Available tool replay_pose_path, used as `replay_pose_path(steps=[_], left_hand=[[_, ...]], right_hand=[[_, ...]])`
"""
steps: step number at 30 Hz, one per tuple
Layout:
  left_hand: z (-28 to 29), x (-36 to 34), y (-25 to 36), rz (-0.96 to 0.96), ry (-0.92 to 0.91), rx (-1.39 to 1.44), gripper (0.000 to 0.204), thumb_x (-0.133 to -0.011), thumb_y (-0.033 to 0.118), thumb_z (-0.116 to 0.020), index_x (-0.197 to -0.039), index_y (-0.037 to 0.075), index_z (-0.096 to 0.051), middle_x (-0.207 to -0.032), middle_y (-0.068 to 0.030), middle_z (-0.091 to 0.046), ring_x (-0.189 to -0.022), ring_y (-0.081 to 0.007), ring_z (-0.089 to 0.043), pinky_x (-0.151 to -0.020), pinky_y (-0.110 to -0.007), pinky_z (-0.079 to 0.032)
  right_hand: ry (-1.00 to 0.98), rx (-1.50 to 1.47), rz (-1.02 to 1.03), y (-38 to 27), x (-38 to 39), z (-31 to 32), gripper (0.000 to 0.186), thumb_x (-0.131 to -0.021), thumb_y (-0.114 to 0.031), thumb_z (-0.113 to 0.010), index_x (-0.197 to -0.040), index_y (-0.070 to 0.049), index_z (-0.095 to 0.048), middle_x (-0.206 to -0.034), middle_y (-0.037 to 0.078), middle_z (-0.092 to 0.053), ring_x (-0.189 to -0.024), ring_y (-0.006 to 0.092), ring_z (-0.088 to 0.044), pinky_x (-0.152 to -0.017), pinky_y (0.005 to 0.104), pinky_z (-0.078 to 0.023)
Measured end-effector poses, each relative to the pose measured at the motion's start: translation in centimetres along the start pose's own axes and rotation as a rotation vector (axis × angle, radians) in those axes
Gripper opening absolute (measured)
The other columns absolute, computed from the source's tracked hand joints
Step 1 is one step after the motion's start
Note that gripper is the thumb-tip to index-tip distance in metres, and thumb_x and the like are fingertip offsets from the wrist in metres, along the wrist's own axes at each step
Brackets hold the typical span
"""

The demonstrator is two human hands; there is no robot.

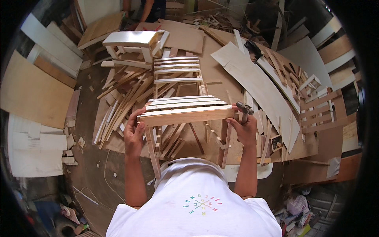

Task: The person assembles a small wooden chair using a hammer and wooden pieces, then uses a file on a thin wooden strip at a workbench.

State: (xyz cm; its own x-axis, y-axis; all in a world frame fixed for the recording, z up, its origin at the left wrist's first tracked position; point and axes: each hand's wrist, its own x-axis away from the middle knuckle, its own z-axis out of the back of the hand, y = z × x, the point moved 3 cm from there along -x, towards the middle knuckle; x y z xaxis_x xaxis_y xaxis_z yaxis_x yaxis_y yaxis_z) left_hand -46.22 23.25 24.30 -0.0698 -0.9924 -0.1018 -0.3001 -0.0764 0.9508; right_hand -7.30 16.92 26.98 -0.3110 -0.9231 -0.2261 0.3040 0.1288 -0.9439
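A slatted wooden chair (181, 113) with white-topped seat slats and a slatted back (177, 60) stands before me, its pale legs reaching down toward my body. My left hand (134, 130) is closed on the left end of the front seat rail, thumb in front. My right hand (242, 126) grips the rail's right end and also holds a hammer (244, 108), its head upward beside the seat. Under and around the chair lie loose wooden strips (126, 102).
A large board surface (213, 83) bears a small white-topped stool (130, 39), a long pale plank (256, 94) and heaps of offcuts. Panels (35, 87) line both sides. Another person's arm (146, 10) shows at the far back. Debris and a cord (106, 177) lie on the floor.
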Motion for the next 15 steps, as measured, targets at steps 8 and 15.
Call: replay_pose_path(steps=[8, 15], left_hand=[[0.0, -0.1, -0.6, -0.050, 0.049, 0.024, 0.030, -0.099, 0.020, -0.071, -0.125, 0.006, -0.065, -0.133, -0.0088, -0.063, -0.122, -0.0193, -0.057, -0.110, -0.036, -0.040], [0.3, -0.4, 0.2, -0.031, -0.053, -0.013, 0.031, -0.101, 0.020, -0.069, -0.128, 0.006, -0.067, -0.134, -0.0067, -0.062, -0.119, -0.0168, -0.057, -0.109, -0.034, -0.040]], right_hand=[[0.015, 0.108, -0.020, -0.6, -0.1, -0.1, 0.049, -0.076, -0.002, -0.090, -0.120, -0.005, -0.070, -0.118, 0.009, -0.074, -0.109, 0.0152, -0.068, -0.092, 0.0321, -0.061], [0.032, 0.085, -0.044, 0.2, -0.1, 0.1, 0.049, -0.077, -0.006, -0.091, -0.122, -0.006, -0.071, -0.110, 0.006, -0.075, -0.097, 0.0120, -0.069, -0.084, 0.0286, -0.060]])
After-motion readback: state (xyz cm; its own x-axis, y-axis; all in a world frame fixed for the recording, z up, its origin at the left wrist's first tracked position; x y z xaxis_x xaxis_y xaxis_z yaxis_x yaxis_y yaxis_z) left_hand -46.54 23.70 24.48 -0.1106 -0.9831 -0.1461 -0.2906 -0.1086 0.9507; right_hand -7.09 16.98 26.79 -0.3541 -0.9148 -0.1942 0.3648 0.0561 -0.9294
